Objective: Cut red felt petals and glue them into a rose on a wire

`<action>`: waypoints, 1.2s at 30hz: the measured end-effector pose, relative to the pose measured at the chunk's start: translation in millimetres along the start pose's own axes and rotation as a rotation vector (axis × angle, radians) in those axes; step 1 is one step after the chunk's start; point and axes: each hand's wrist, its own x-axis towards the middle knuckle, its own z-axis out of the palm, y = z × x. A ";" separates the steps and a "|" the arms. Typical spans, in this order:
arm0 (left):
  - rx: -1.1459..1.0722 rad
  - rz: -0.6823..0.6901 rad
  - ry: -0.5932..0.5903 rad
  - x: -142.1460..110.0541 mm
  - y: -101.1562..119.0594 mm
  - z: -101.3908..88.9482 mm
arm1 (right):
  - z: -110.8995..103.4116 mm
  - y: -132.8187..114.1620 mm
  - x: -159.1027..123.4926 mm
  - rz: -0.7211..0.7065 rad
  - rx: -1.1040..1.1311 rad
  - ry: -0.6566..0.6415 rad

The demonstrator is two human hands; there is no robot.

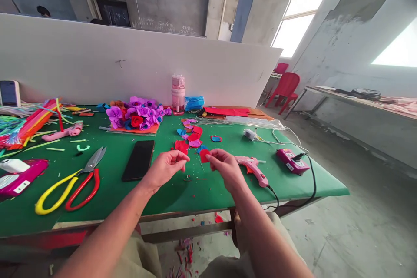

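My right hand (224,166) pinches a small red paper petal (204,156) above the green tabletop. Left of it, my left hand (169,166) has thumb and fingertips pressed together; whatever may be between them is too small to make out. Just beyond both hands lie loose red, blue and purple petals (195,136) in a scattered pile. A thin wire (198,160) shows between the hands. To the right of my right hand a pink glue gun (256,171) lies on its side. Near my left wrist lies a black phone (139,160).
Scissors (83,173) with yellow and red handles lie at left. Finished paper flowers (137,114) and a pink bottle (178,95) stand before a white partition (140,65). A magenta power strip (292,161) with a black cable sits at right. Coloured pipe cleaners (32,126) crowd the far left.
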 end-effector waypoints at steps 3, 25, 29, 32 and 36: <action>0.134 -0.012 -0.242 -6.3 3.6 -5.9 | -14.4 -10.2 2.0 -0.015 0.060 0.107; 0.786 0.331 -0.315 -23.2 -12.5 17.0 | -39.1 -20.9 -0.2 -0.002 0.236 0.140; 0.840 0.399 -0.341 -24.2 -29.7 29.4 | -41.8 -19.2 -0.3 0.005 0.232 0.120; 0.749 0.493 -0.478 -49.1 -22.2 25.5 | -47.0 -21.8 -3.2 -0.005 0.241 0.115; 0.699 0.472 -0.501 -49.7 -8.1 30.4 | -47.5 -27.3 -5.6 -0.011 0.268 0.113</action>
